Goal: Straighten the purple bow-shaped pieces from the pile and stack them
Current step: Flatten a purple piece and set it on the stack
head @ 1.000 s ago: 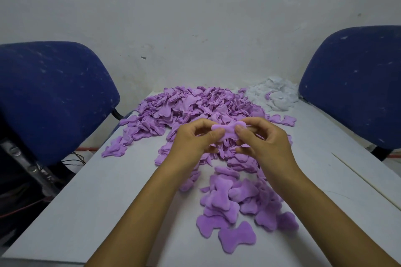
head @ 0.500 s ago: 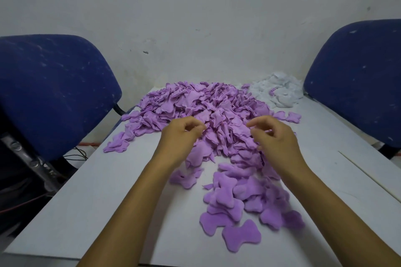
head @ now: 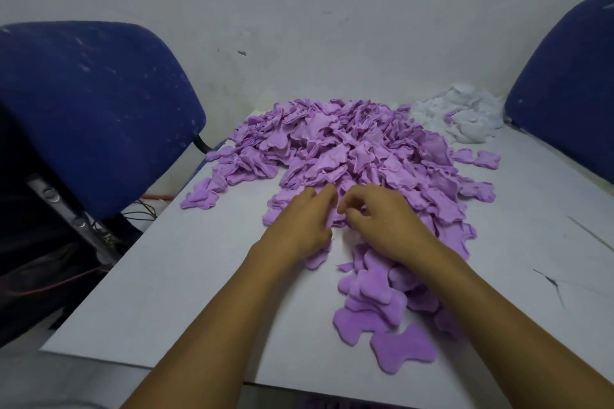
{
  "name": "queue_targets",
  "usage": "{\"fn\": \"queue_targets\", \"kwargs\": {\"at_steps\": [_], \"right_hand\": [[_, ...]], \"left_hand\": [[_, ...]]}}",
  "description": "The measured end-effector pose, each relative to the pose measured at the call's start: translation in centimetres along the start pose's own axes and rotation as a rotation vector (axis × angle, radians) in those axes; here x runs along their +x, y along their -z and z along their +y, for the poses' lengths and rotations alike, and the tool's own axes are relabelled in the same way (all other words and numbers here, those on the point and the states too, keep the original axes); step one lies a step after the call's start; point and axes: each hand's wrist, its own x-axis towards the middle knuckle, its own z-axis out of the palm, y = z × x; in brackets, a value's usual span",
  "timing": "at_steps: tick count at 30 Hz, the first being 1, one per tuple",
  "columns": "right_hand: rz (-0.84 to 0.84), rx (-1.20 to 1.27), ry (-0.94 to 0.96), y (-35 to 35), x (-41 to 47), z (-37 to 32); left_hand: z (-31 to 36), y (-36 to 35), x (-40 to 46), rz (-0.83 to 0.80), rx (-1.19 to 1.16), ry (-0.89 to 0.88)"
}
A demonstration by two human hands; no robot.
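Left hand (head: pixel 300 226): palm down at frame centre, fingers curled into the near edge of the pile; whether it grips a piece, I cannot tell.
Right hand (head: pixel 387 226): beside it, fingertips pinching at soft purple fabric; grasp unclear.
Pile of crumpled purple bow-shaped fabric pieces (head: pixel 349 149): upper centre of the white bench (head: pixel 186 276).
Flattened purple stack (head: pixel 375 302): lower right, loosely spread.
Risk: pinching likely lifts several clinging pieces; forearms could scatter the stack.

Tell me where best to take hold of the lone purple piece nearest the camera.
Probably at one lobe of the lone purple piece, from its open camera-side edge. It lies flat on the table, waist narrow, with neighbours overlapping only its far left side.
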Motion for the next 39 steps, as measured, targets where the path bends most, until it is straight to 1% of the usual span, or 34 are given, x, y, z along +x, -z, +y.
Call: {"fn": "queue_targets", "kwargs": {"at_steps": [3, 6, 8, 9, 12, 14, 16, 17, 18, 21, 22, 27, 31, 34, 36, 37, 39], "right_hand": [[0.005, 0.019, -0.004, -0.2, 0.0, 0.4], [0.06, 0.027, -0.006, -0.3, 0.1, 0.7], [0.092, 0.09, -0.012, 0.1, 0.1, 0.9], [0.088, 0.151, -0.022, 0.4, 0.1, 1.1], [0.009, 0.469, -0.107, 1.3, -0.1, 1.2], [0.023, 0.679, -0.116, 1.6, -0.5, 0.9], [0.068, 0.767, -0.067, 1.9, -1.0, 0.6], [0.089, 0.755, -0.02, 2.2, -1.3, 0.5], [0.11, 0.692, 0.042, 2.5, -1.6, 0.5], [0.128, 0.357, 0.207, 3.8, -2.4, 0.2], [0.127, 0.307, 0.228, 4.1, -2.6, 0.0], [0.071, 0.218, 0.211, 5.6, -3.5, -0.1], [0.023, 0.193, 0.21, 5.7, -3.8, -0.2], [0.1, 0.256, 0.192, 5.9, -3.9, -0.2], [0.13, 0.248, 0.201, 6.2, -3.9, -0.5], [0.117, 0.222, 0.201, 6.2, -4.0, -0.8], [0.006, 0.159, 0.18, 6.1, -3.9, -1.5]], "left_hand": [[-0.2, 0.2, -0.3, 0.047, 0.033, -0.022], [0.0, 0.7, -0.4, 0.19, -0.087, 0.012], [0.6, 1.3, -0.4, 0.29, -0.246, 0.059], [1.0, 1.6, -0.4, 0.313, -0.369, 0.081], [2.4, 2.7, -0.5, 0.284, -0.75, 0.063], [3.1, 3.1, -0.7, 0.271, -0.894, 0.031], [3.7, 3.4, -0.8, 0.294, -1.001, 0.06], [3.9, 3.5, -0.7, 0.307, -1.039, 0.091], [4.2, 3.6, -0.7, 0.313, -1.062, 0.122], [5.0, 3.9, -0.7, 0.296, -1.105, 0.179], [5.2, 4.1, -0.8, 0.28, -1.132, 0.182], [6.6, 4.6, -1.0, 0.198, -1.302, 0.189], [7.7, 4.8, -0.9, 0.153, -1.43, 0.281], [7.9, 5.1, -0.7, 0.126, -1.559, 0.318], [7.6, 5.6, -0.5, 0.133, -1.587, 0.342], [7.4, 5.8, -0.4, 0.142, -1.582, 0.366], [7.0, 5.8, -0.4, 0.159, -1.561, 0.433]]}}
